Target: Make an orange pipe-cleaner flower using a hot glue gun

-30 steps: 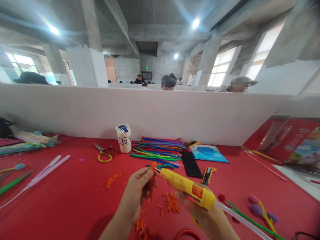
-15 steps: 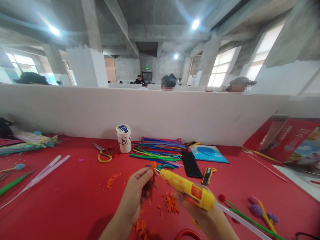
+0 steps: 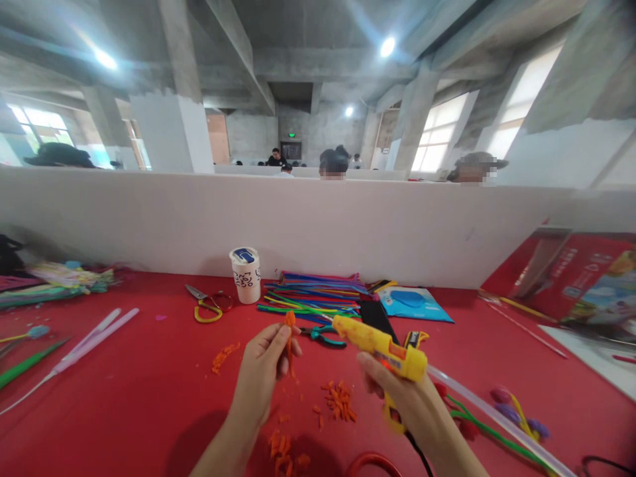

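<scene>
My left hand [image 3: 261,371] pinches a thin orange pipe-cleaner piece [image 3: 289,334] upright above the red table [image 3: 124,397]. My right hand [image 3: 397,394] grips a yellow hot glue gun [image 3: 380,344], whose nozzle points left a little way from the orange piece. A clear glue stick [image 3: 497,417] juts from the gun's back. Small orange cuttings [image 3: 338,401] lie on the table between my hands, with more near my left wrist [image 3: 285,450].
A white cup [image 3: 246,273], scissors [image 3: 206,303], a heap of coloured pipe cleaners [image 3: 313,298], teal pliers [image 3: 322,334], a black phone [image 3: 377,315] and a yellow cutter [image 3: 412,339] lie behind my hands. A white partition [image 3: 318,225] bounds the table. Finished stems [image 3: 501,424] lie at right.
The glue gun's nozzle has drawn away to the right from the orange piece. My left hand has shifted left and slightly up with the piece.
</scene>
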`<move>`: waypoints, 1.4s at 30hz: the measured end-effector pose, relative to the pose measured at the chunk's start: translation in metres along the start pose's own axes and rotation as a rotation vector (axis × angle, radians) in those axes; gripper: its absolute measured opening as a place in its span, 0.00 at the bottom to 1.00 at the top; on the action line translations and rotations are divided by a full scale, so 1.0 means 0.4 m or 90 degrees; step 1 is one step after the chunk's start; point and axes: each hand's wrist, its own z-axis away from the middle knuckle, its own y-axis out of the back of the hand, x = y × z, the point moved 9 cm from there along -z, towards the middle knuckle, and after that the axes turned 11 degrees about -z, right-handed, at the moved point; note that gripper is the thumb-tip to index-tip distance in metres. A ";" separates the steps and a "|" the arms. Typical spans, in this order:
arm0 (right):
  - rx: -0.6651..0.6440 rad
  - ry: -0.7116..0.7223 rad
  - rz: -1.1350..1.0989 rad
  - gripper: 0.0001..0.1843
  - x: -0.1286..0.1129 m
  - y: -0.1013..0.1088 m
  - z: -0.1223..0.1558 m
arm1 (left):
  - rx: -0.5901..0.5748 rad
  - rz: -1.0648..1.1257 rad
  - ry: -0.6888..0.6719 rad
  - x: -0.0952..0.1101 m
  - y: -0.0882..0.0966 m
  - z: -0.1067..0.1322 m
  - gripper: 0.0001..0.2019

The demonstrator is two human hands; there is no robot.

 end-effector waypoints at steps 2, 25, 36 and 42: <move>-0.059 -0.076 0.017 0.14 0.050 -0.004 -0.029 | 0.001 0.025 0.025 -0.008 0.005 -0.005 0.12; -0.268 0.155 0.443 0.06 0.154 -0.221 -0.039 | -0.118 0.047 0.115 -0.045 -0.035 0.000 0.12; -0.165 0.068 0.102 0.06 0.016 -0.111 -0.044 | -0.157 -0.052 0.092 -0.038 -0.065 0.014 0.12; -0.180 0.045 -0.120 0.07 -0.080 -0.080 -0.001 | -0.187 -0.136 0.047 -0.035 -0.096 0.026 0.12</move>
